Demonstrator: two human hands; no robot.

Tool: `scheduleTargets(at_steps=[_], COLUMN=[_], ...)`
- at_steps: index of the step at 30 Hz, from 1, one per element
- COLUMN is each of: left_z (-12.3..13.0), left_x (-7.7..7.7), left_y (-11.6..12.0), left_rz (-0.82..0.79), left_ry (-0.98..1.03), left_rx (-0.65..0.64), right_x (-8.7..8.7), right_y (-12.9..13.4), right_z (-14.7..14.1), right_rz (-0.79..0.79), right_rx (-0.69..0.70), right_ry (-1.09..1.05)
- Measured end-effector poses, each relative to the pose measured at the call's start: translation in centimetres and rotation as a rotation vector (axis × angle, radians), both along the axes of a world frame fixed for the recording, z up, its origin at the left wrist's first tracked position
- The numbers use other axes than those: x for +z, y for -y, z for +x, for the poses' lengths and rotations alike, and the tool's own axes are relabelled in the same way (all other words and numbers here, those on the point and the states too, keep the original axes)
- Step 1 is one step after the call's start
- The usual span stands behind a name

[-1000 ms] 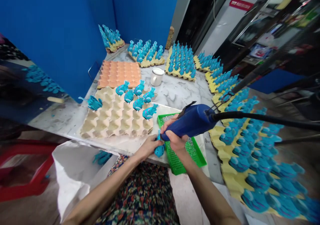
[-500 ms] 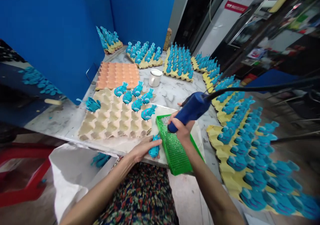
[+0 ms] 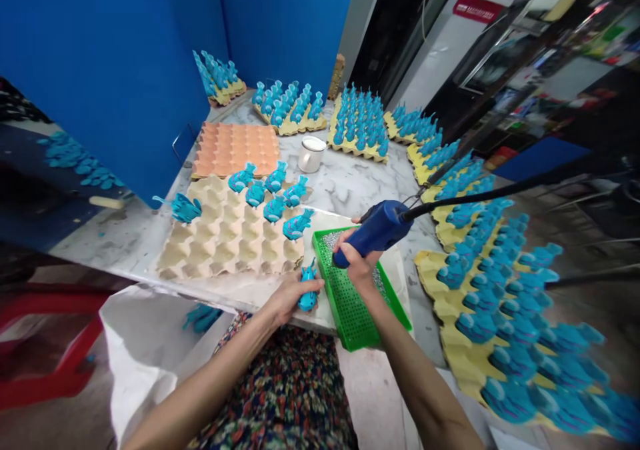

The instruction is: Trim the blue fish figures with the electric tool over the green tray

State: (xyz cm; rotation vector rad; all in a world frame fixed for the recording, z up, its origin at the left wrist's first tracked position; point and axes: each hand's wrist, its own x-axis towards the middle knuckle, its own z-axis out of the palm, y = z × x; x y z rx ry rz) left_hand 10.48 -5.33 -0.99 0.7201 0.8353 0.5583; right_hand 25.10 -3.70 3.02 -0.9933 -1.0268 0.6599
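My left hand (image 3: 289, 297) is closed on a small blue figure (image 3: 308, 295) at the table's front edge, with the thumb across it. A dark blue corded tool (image 3: 375, 232) is gripped in my right hand (image 3: 361, 260), above a green perforated tray (image 3: 350, 307). Small silvery pieces lie at the far end and right side of that tray. To the left, a grey-beige egg tray (image 3: 220, 237) carries several blue figures (image 3: 298, 225) in its far right part, and another blue figure (image 3: 184, 208) rests at its left edge.
Yellow egg trays (image 3: 430, 270) filled with blue figures line the right side and back. Behind the beige tray are an orange egg tray (image 3: 235, 147) and a white mug (image 3: 311, 155). The tool's black cord (image 3: 465, 197) runs right. A red stool (image 3: 45, 383) stands lower left.
The tool in my right hand has shifted slightly left and down, and its rear end sits lower. The figure in my left hand has turned a little, its pointed end now more visible.
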Motion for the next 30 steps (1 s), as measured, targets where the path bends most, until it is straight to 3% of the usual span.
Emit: scheduleTargets(at_steps=[10, 16, 20, 23, 30], left_z=[0.9, 2.3, 3.3, 3.8, 3.9], left_x=[-0.1, 0.2, -0.3, -0.9, -0.9], left_y=[0.3, 0.8, 1.0, 1.1, 1.3], left_rz=[0.007, 0.004, 0.019, 0.047, 0.096], left_ry=[-0.066, -0.105, -0.1, -0.077, -0.077], left_rx=[0.091, 0.229, 0.342, 0.402, 0.402], right_x=[0.3, 2.9, 5.1, 5.8, 4.2], right_y=[0.4, 1.8, 4.3, 6.0, 6.7], right_z=[-0.2, -0.8, -1.4, -1.8, -1.9], right_rz=[0.012, 0.082, 0.121, 0.109, 0.091], right_rx=[-0.03, -0.144, 0.049, 0.186, 0.141], right_ry=[0.046, 0.046, -0.057, -0.099, -0.031])
